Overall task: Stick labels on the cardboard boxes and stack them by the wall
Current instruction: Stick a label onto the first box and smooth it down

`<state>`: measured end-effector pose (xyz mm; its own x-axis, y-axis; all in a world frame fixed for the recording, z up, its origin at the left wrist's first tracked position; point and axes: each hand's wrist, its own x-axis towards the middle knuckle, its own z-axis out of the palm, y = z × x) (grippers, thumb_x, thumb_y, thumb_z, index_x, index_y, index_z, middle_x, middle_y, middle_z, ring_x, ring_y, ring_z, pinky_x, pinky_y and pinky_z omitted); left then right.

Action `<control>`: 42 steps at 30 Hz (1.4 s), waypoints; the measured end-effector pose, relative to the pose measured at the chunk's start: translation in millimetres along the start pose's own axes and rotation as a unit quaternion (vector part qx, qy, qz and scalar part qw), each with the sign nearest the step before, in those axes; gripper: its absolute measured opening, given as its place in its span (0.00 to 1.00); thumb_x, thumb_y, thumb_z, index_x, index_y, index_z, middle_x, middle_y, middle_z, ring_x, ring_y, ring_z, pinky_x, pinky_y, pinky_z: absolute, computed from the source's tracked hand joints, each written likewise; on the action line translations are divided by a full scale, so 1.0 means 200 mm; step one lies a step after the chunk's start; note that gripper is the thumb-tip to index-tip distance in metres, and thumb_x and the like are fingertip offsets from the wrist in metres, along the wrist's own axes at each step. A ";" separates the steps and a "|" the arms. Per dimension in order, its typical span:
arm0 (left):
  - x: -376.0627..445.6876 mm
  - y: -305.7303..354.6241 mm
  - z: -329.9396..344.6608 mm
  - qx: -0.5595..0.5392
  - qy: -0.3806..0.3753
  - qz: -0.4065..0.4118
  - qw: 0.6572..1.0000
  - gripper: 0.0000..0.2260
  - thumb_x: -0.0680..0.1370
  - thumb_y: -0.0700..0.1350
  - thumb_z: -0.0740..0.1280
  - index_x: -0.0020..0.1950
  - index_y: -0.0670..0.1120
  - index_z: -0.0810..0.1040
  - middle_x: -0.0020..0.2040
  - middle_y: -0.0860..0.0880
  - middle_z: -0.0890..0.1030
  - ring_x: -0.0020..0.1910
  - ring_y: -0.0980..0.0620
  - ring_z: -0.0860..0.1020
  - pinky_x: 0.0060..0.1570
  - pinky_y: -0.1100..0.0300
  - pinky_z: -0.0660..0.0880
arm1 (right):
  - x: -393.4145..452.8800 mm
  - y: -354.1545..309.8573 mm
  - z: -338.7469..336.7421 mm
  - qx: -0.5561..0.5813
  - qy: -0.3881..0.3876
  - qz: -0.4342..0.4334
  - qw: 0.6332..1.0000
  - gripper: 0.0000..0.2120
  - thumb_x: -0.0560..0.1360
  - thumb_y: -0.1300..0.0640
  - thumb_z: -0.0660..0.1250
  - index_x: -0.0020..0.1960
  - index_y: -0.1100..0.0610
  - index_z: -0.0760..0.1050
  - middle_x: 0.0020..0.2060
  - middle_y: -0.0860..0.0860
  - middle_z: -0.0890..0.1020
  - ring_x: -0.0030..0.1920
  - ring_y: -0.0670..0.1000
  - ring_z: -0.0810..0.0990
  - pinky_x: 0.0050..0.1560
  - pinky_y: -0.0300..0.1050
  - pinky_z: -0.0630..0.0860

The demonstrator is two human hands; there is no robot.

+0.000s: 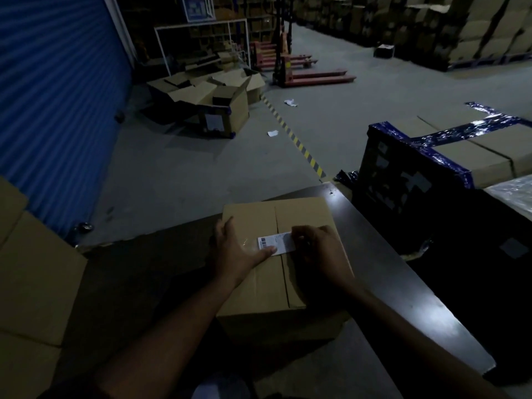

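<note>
Cardboard box (pixel 302 214) is seen closed on the dark desk (pixel 403 283), seam running away from the viewer. White label (pixel 283 243) is laid across that seam on the box top. Left hand (pixel 239 249) is spread flat, thumb pressed on the label's barcode end. Right hand (pixel 319 249) is curled, its grip clamped on the label's other end. More boxes (pixel 31 269) are noted at left, beside the blue shutter (pixel 57 96).

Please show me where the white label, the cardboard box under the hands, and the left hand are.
white label (pixel 273 241): head view, on its barcode end.
cardboard box (pixel 299 214): head view, on its top face.
left hand (pixel 240 246): head view, on its back.
</note>
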<state>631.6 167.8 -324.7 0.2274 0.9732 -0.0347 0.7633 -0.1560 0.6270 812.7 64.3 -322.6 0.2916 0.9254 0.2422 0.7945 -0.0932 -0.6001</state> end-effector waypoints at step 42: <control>0.00 0.01 -0.01 -0.014 0.007 -0.001 1.000 0.54 0.63 0.68 0.77 0.80 0.53 0.54 0.81 0.50 0.50 0.77 0.42 0.58 0.67 0.38 0.69 | -0.08 -0.04 0.04 0.092 0.028 0.066 0.993 0.16 0.76 0.57 0.69 0.63 0.51 0.75 0.57 0.46 0.81 0.55 0.41 0.80 0.55 0.44 0.81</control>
<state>631.4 167.4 -322.6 0.2174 0.9758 -0.0245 0.7459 -0.1499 0.6489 797.3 53.9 -326.9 0.4203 0.8872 0.1902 0.6374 -0.1395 -0.7578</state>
